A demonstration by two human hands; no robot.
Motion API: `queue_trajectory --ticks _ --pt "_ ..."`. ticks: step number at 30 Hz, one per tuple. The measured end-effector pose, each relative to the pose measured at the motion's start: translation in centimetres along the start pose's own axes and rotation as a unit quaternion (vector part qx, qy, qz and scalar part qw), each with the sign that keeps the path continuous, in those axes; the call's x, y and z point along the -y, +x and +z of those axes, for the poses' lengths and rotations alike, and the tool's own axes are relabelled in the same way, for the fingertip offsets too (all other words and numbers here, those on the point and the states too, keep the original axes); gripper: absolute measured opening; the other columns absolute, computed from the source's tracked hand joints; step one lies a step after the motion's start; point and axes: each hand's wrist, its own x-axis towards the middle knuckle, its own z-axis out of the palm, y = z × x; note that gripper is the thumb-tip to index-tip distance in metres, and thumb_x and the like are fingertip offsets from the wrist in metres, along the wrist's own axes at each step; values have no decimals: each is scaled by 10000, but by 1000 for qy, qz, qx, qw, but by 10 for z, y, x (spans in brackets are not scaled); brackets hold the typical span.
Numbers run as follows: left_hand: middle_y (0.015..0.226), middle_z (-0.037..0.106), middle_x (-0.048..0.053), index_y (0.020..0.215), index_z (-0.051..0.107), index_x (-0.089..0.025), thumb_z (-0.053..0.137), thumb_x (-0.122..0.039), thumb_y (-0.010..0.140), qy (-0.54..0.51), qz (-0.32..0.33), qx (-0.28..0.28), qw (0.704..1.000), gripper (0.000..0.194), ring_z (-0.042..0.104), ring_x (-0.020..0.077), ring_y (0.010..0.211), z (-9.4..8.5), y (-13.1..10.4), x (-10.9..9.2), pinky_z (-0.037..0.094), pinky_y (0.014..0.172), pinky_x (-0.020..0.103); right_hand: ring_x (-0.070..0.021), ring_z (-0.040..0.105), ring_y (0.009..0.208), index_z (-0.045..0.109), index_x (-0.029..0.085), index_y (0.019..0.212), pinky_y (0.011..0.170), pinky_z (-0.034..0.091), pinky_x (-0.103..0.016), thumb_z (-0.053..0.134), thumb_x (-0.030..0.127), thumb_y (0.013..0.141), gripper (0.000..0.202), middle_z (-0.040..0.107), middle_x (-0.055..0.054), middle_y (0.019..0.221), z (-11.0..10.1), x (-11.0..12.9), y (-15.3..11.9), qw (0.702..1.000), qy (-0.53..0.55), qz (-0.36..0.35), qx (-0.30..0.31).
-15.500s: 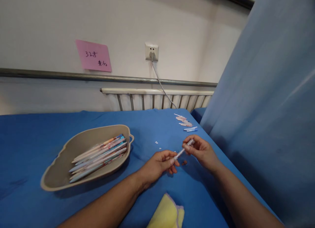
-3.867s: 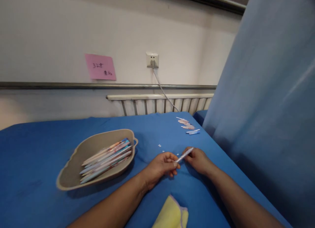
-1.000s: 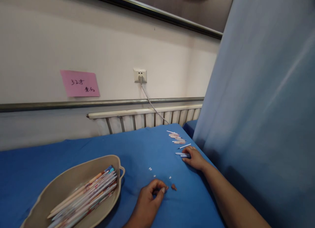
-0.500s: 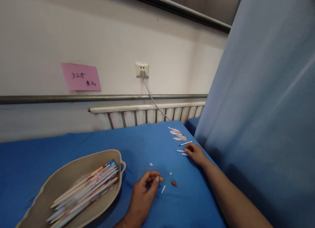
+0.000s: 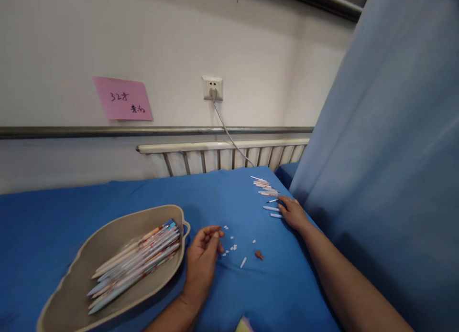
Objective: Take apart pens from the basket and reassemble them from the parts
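My left hand (image 5: 201,258) hovers beside the tray with its fingers curled and the thumb pressed toward them; whatever lies between the fingertips is hidden. Small white pieces (image 5: 234,247) are scattered on the blue sheet just to its right. My right hand (image 5: 294,213) rests at the sheet's right side, thumb and fingers apart. Its fingertips reach a thin pen refill (image 5: 272,200) with a dark tip. Beside the thumb lie a pale pen barrel (image 5: 271,208) and a shorter white tube (image 5: 276,216), their right ends near or under the hand.
A beige leaf-shaped tray (image 5: 118,229) holds several pens (image 5: 143,258). Farther back lies a row of pen parts (image 5: 265,186). A brown piece (image 5: 259,255) and a short white stick (image 5: 243,262) sit mid-sheet. A blue curtain (image 5: 387,131) hangs at right; a bed rail (image 5: 222,145) runs behind.
My left hand has drawn back left toward the tray, and more white pieces show beside it. My right hand has let go of the pale pen barrel and spread its fingers toward the refill.
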Motion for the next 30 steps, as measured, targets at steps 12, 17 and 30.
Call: queue_trajectory --ticks 12,17,30 --pt "685 650 12 823 609 -144 668 -375 633 -6 -57 37 998 305 473 77 426 2 4 2 320 375 179 -225 533 1038 642 196 1054 946 356 -363 533 322 827 281 627 -77 1068 -7 7 -2 999 -23 23 31" --pt "692 663 29 816 619 -142 680 -384 614 9 -56 47 997 322 482 86 429 2 5 1 323 368 180 -182 585 927 636 212 1045 839 445 -314 595 288 780 279 635 -44 1027 -17 0 -1 998 11 21 61" --pt "694 657 18 798 621 -149 676 -408 606 28 -59 64 996 327 472 87 427 4 4 -2 321 370 185 -151 544 723 654 209 760 644 386 -240 693 275 683 109 636 -3 760 -27 17 -3 991 14 -3 133"
